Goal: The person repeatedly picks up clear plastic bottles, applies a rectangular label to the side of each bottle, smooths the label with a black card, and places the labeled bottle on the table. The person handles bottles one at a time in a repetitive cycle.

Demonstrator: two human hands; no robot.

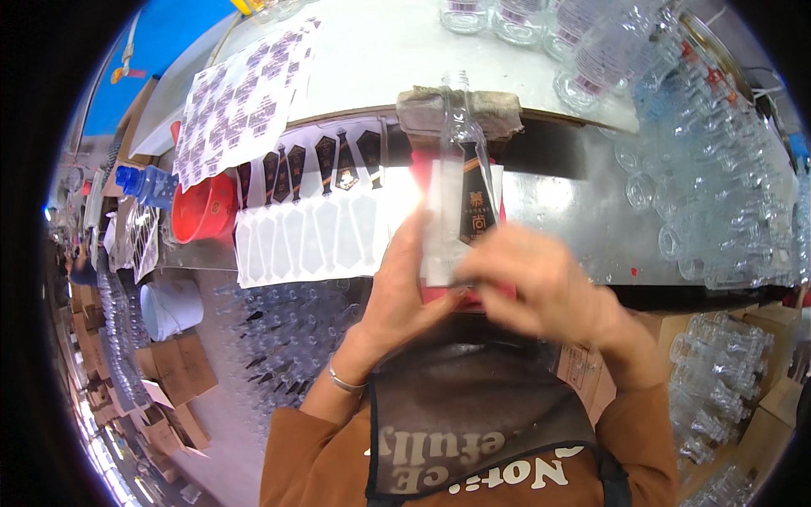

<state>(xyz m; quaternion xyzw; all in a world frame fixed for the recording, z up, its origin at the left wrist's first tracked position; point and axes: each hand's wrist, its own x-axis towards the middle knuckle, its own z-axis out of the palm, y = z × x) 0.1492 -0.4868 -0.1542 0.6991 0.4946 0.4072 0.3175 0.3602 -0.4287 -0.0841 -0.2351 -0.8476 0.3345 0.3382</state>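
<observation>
A clear glass bottle [461, 118] lies with its neck away from me, propped on a cloth-wrapped block [498, 110]. On its upper face sits a dark tie-shaped label [478, 196] with gold print. My left hand [394, 283] grips the bottle's lower left side, thumb across near the base. Over the label's lower end, my right hand [541, 275] is curled and smeared by motion; whatever its fingers pinch cannot be made out. White paper or film and a red pad show beneath the bottle.
Left of the bottle lies a sheet of dark tie-shaped labels [325, 165], partly peeled, beside a purple-printed sheet [245, 97] and a red bucket [203, 209]. Many clear bottles [718, 186] crowd the right side. More bottles stand on the floor [279, 338] at lower left.
</observation>
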